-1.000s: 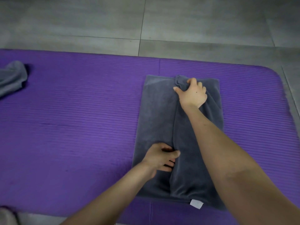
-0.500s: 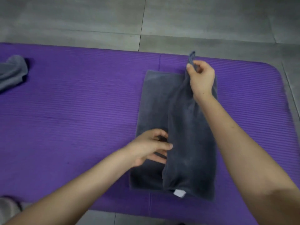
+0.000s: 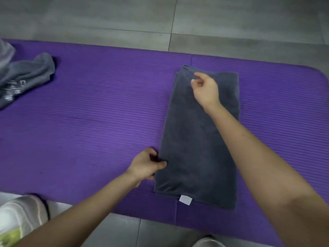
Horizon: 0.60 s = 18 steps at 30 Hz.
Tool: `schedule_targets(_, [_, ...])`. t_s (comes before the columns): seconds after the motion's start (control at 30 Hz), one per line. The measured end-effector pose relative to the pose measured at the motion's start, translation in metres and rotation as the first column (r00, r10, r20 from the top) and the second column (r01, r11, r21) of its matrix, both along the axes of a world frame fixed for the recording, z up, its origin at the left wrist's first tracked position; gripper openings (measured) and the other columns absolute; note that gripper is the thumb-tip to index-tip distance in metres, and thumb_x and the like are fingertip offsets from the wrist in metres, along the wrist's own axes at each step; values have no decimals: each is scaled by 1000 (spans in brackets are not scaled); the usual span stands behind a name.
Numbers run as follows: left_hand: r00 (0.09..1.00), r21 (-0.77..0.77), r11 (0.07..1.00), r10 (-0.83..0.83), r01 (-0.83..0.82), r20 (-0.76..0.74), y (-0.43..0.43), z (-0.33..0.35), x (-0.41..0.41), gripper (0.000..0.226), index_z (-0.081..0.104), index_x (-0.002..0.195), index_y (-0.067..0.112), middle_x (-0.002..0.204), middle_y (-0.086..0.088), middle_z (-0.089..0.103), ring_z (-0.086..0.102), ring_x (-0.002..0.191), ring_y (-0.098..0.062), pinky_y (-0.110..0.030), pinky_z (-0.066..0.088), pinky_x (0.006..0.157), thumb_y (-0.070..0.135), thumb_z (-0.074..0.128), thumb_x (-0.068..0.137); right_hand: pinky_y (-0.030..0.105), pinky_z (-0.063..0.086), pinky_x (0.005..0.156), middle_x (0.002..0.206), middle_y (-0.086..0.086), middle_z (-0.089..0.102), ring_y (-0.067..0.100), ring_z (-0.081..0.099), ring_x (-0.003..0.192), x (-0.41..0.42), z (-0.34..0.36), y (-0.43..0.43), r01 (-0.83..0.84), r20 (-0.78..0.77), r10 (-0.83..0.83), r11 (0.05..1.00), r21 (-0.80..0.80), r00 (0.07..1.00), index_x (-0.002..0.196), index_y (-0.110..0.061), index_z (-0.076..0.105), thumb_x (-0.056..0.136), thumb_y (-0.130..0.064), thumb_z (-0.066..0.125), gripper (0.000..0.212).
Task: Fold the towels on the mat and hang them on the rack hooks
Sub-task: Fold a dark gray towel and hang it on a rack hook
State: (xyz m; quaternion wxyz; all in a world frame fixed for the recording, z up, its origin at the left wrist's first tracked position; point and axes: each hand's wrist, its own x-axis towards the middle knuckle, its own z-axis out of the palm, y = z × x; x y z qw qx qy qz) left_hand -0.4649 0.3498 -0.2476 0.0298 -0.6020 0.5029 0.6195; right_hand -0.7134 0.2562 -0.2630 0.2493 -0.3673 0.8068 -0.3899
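One dark grey towel (image 3: 199, 139) lies folded in a long strip on the purple mat (image 3: 98, 113) at 3 o'clock, left hand (image 3: 146, 165) pinching its left edge, right hand (image 3: 205, 90) curled at its far end, grip unclear. A second towel (image 3: 26, 77) lies crumpled at 10 o'clock and no rack shows, so most work seems left. Its white lettering (image 3: 16, 90) is unreadable; the folded towel's white tag (image 3: 185, 200) looks blank.

Indoor room with a grey tiled floor (image 3: 124, 16) and a purple ribbed mat (image 3: 92, 122) laid on it.
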Motion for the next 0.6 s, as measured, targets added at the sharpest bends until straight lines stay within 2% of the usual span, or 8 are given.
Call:
schedule_targets(0.07, [993,-94,992,-81,89,86,10,-5,3,32,50,83,19,79,0,62,61,78,-18,-37,55,72,29,76,67,32,41,96,112,11,66,26,60,107,-15,3,29,49,-185,-51,999,-12,982,121,-11,60,91,-19,55,32])
schedule_targets(0.17, [974,-155,969,-171,195,151,21,-3,0,49,57,92,18,84,1,68,64,82,-19,-35,52,75,43,65,50,37,36,93,115,16,62,37,54,105,-40,-5,75,62,-478,-14,994,86,878,121,-12,60,89,-22,56,34])
schedule_targets(0.3, [997,1,998,-64,64,38,15,6,2,36,62,86,10,78,-5,68,63,74,-19,-25,51,64,14,73,51,35,38,86,102,12,67,36,58,89,-60,-18,118,-74,-618,50,997,-12,784,107,-10,67,85,-24,53,31])
schedule_targets(0.37, [990,4,991,-135,135,38,-12,18,20,40,62,85,11,77,-4,69,63,70,-17,-22,50,61,12,68,45,38,43,82,99,10,68,35,60,87,-61,-17,129,-173,-668,107,984,-34,736,104,-10,69,86,-25,50,31])
schedule_targets(0.43, [957,-59,965,-245,256,153,-55,29,47,47,64,87,10,78,-7,70,65,66,-16,-23,53,60,15,65,40,41,49,77,100,8,68,35,60,89,-57,-14,134,-257,-708,168,966,-20,686,103,-12,70,86,-26,49,31])
schedule_targets(0.5, [859,-159,893,-337,421,385,-105,35,73,56,66,93,8,83,-13,70,67,72,-25,-30,55,66,20,65,38,41,47,78,103,7,67,33,60,92,-48,-11,134,-333,-725,244,943,21,644,103,-14,70,86,-27,48,31])
schedule_targets(0.53, [748,-204,821,-345,533,567,-126,39,81,54,65,100,8,90,-14,70,66,81,-28,-33,54,73,19,66,47,40,44,82,105,6,67,32,60,95,-42,-10,132,-373,-730,293,926,56,617,104,-16,70,86,-29,48,32])
schedule_targets(0.6, [515,-323,626,-147,709,844,-160,47,93,46,62,113,14,106,-15,66,60,99,-33,-38,45,87,10,65,67,41,36,93,112,5,66,30,59,102,-32,-12,128,-448,-733,409,880,159,544,106,-19,70,86,-36,47,35])
